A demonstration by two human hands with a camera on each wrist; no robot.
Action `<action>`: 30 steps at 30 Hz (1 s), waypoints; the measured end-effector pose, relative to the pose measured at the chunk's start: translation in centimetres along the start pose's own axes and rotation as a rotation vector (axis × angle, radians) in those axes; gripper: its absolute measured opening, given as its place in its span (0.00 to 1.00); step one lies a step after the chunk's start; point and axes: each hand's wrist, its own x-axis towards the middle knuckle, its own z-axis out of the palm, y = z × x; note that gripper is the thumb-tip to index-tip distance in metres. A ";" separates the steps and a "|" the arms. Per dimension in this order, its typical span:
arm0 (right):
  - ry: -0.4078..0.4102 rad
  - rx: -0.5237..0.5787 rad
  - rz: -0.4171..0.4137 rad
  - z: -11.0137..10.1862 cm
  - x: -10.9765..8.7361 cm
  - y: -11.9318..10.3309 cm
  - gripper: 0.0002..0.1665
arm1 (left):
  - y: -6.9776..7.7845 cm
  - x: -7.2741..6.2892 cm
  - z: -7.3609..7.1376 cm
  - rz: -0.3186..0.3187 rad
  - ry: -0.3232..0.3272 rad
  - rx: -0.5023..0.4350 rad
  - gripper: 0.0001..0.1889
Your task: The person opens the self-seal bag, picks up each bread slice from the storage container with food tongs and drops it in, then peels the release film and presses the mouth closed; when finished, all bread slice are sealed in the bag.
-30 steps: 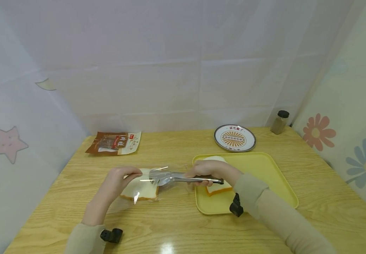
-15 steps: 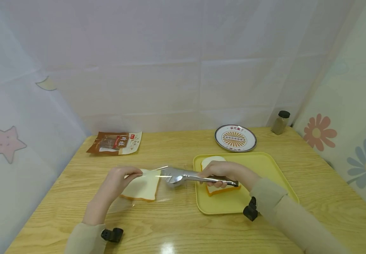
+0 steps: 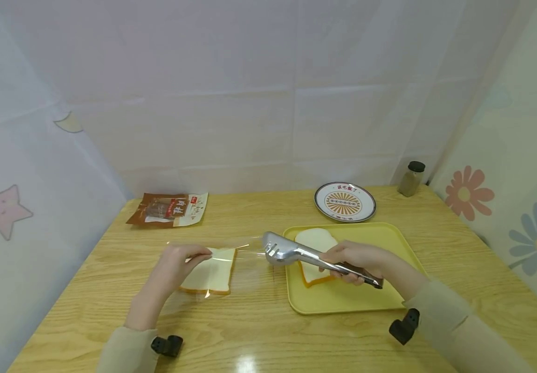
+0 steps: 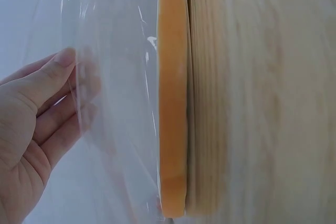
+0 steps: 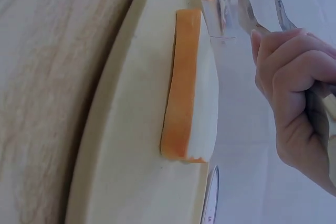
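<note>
Daintily, left hand pinches clear plastic between thumb and fingers; white bread slice lies beneath plastic's upper layer, on wooden table. Right hand grips metal tongs, tips apart, above yellow tray bearing second slice. Beyond: printed plate, brown pouch, black-lidded jar.

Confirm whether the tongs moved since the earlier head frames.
Yes. The tongs moved right, their tips now nearer the left rim of the yellow tray.
</note>
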 end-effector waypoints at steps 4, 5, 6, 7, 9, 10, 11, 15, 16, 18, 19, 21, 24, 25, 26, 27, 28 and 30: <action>0.016 0.010 -0.036 0.3 -1.5 0.4 0.28 | -0.1 0.0 0.1 0.022 0.008 0.001 0.07; 0.030 0.010 -0.046 0.4 -1.9 0.6 0.29 | -0.1 0.0 0.1 0.028 0.011 0.003 0.07; 0.046 0.009 -0.053 0.6 -2.4 0.7 0.29 | -0.2 0.0 0.1 0.033 0.013 0.006 0.07; 0.062 0.010 -0.060 0.7 -2.8 0.9 0.29 | -0.2 0.0 0.1 0.036 0.014 0.009 0.07; 0.094 0.010 -0.065 1.1 -3.8 1.3 0.30 | -0.1 0.0 0.2 0.039 0.015 0.012 0.07; 0.109 0.011 -0.066 1.3 -4.3 1.5 0.31 | -0.1 0.0 0.2 0.038 0.015 0.011 0.07; 0.124 0.016 -0.065 1.5 -4.8 1.7 0.32 | 0.0 0.0 0.1 0.037 0.013 0.012 0.06; 0.163 0.047 -0.060 1.9 -6.8 2.9 0.33 | 0.2 0.0 -0.1 0.004 -0.016 0.003 0.06; 0.170 0.057 -0.060 1.9 -7.3 3.2 0.33 | 0.3 0.0 -0.1 -0.007 -0.027 -0.001 0.06; 0.182 0.087 -0.052 2.0 -8.4 3.9 0.33 | 0.3 0.0 -0.2 -0.021 -0.045 -0.005 0.06; 0.186 0.102 -0.045 2.0 -8.9 4.2 0.32 | 0.3 0.0 -0.2 -0.023 -0.050 -0.007 0.06; 0.190 0.142 -0.034 2.0 -9.8 4.8 0.31 | 0.3 -0.1 -0.2 -0.030 -0.059 -0.008 0.05; 0.193 0.186 -0.008 2.1 -10.9 5.6 0.29 | 0.2 -0.1 -0.1 -0.035 -0.067 -0.011 0.05; 0.192 0.193 0.004 2.2 -11.2 5.8 0.30 | 0.2 -0.1 -0.1 -0.040 -0.072 -0.012 0.05; 0.196 0.198 0.014 2.2 -11.5 6.1 0.30 | 0.2 -0.1 -0.2 -0.045 -0.076 -0.015 0.05; 0.196 0.196 0.023 2.2 -11.8 6.3 0.30 | 0.2 -0.1 -0.2 -0.052 -0.078 -0.021 0.05; 0.202 0.192 0.035 2.2 -12.1 6.5 0.31 | 0.2 0.0 -0.3 -0.056 -0.081 -0.025 0.05; 0.206 0.185 0.054 2.3 -12.6 7.0 0.31 | 0.2 0.0 -0.4 -0.063 -0.085 -0.028 0.05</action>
